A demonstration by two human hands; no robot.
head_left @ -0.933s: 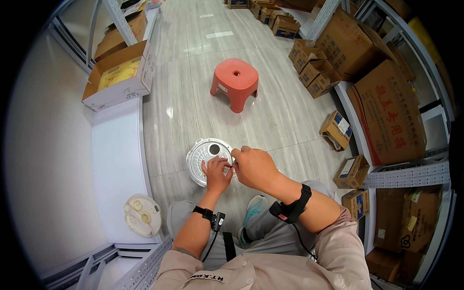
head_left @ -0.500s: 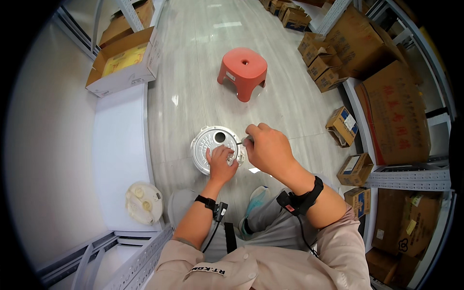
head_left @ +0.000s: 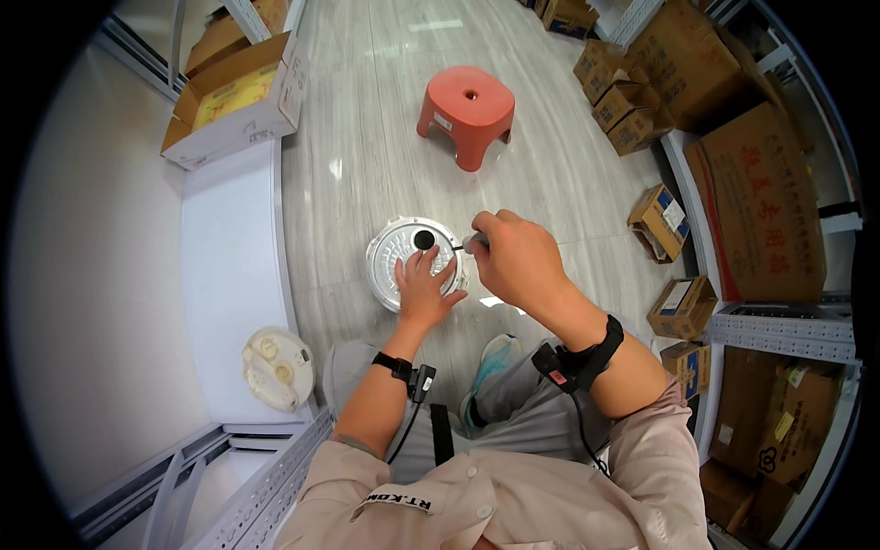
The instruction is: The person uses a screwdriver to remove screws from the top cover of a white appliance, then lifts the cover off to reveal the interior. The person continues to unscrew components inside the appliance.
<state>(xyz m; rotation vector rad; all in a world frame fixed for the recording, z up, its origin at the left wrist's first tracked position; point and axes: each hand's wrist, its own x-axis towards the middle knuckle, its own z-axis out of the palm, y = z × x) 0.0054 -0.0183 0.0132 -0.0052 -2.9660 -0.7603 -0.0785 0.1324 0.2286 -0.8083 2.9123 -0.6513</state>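
Your left hand [head_left: 425, 293] rests spread on the round unit [head_left: 389, 255] on the floor [head_left: 367, 147] while your right hand [head_left: 521, 264] is wrapped around a screwdriver [head_left: 475, 242] by its rim, so work there seems under way, unfinished, with how much remains unclear.

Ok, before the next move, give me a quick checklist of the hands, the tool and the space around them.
1. Left hand on the round silver metal unit: ok, fingers spread over its top.
2. Right hand gripping the grey-handled tool with a thin dark shaft: ok.
3. Tool tip seated: cannot tell, too small at the unit's rim.
4. Left fingertips well away from the shaft: not ok, one looks close.
5. Black wrist cables clear of the unit: ok.
6. Red plastic stool apart from the unit: ok.
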